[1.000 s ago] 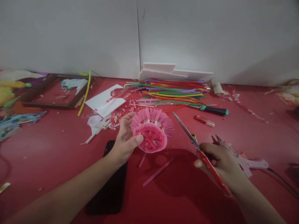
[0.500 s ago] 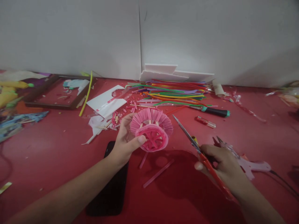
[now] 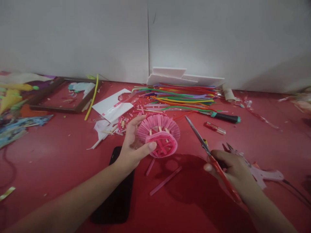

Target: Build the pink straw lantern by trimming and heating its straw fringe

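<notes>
My left hand (image 3: 136, 147) grips a pink craft piece (image 3: 159, 132), with the thumb over its lower ring and the fingers behind it. The piece has a fringed upper disc, a smaller pink ring crossed by strips, and pale short sticks between the two. In my right hand (image 3: 230, 168) is a pair of red-handled scissors (image 3: 202, 142), blades closed together and pointing up and left, apart from the craft piece. Two pink strips (image 3: 165, 181) lie on the red table below the piece. Beneath my left forearm rests a black phone (image 3: 113, 204), partly covered.
Colourful pipe cleaners (image 3: 184, 97) lie along the back near white boards (image 3: 170, 72). To the right are a utility knife (image 3: 225, 117), a small clear-and-red tube (image 3: 215, 127) and a pink glue gun (image 3: 264, 174) with a cord. A brown frame (image 3: 55, 108) stands left, beside coloured scraps.
The craft piece has tilted slightly in my left hand, its lower ring now turned to the right. The view has shifted a little; the scissors stay in my right hand.
</notes>
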`<state>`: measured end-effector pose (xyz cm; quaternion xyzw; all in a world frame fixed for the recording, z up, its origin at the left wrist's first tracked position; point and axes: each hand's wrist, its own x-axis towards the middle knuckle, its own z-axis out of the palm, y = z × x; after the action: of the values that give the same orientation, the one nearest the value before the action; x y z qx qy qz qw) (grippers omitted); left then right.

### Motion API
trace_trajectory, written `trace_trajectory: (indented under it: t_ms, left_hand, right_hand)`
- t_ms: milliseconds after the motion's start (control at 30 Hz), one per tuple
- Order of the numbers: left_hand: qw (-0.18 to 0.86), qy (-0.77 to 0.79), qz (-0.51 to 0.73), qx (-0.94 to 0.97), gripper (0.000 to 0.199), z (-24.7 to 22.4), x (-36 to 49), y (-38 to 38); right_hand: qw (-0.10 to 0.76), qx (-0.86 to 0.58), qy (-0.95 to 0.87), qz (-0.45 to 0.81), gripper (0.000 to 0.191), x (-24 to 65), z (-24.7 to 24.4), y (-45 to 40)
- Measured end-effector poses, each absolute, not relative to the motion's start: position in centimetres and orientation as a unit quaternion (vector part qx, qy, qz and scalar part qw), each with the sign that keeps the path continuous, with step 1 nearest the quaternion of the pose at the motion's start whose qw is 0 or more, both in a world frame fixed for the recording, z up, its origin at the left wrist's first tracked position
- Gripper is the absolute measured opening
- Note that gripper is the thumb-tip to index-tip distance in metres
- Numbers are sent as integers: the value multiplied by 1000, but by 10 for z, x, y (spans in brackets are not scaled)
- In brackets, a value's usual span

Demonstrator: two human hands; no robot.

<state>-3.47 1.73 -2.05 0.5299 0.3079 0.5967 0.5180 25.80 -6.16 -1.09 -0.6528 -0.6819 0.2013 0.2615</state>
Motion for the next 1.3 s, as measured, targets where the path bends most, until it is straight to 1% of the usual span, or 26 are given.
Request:
trace_trajectory:
  t_ms: [100,233,367,467,600,667,833,967,1133,1300]
  left_hand:
    - [483,321,604,547,67,-23,-36,15]
    - [475,339,600,547,72,-21,-36,13]
    - [488,342,590,546,64,-15,-34,13]
    - [501,329,585,547,61,-13,-33,12]
    - [504,336,584,541,75,-17,-33,11]
    - [512,329,584,537,76,-20,-33,11]
    - [514,326,563,560,75,-23,-34,13]
    - [517,337,554,559,77,-23,-35,13]
    - [501,336,569,558,75,-22,-34,12]
    - [498,325,570,567,67,-18,-33,12]
  right_hand:
    - [248,-671,-674,187,62,259,-9,-57]
    - [191,-693,-675,168,64,259,-8,-51]
    - [168,-745,-639,96,72,258,-11,-48]
    - [156,-756,-630,85,73,258,-10,-47]
    - [157,-754,-630,103,72,256,-4,-47]
    - [163,-750,-630,114,72,254,-2,-48]
    - [181,-748,-629,111,73,251,1,-47]
    - [168,-746,-632,128,74,250,2,-47]
    - [176,-745,-630,132,75,251,1,-47]
    - [184,-736,-639,129,74,253,-3,-48]
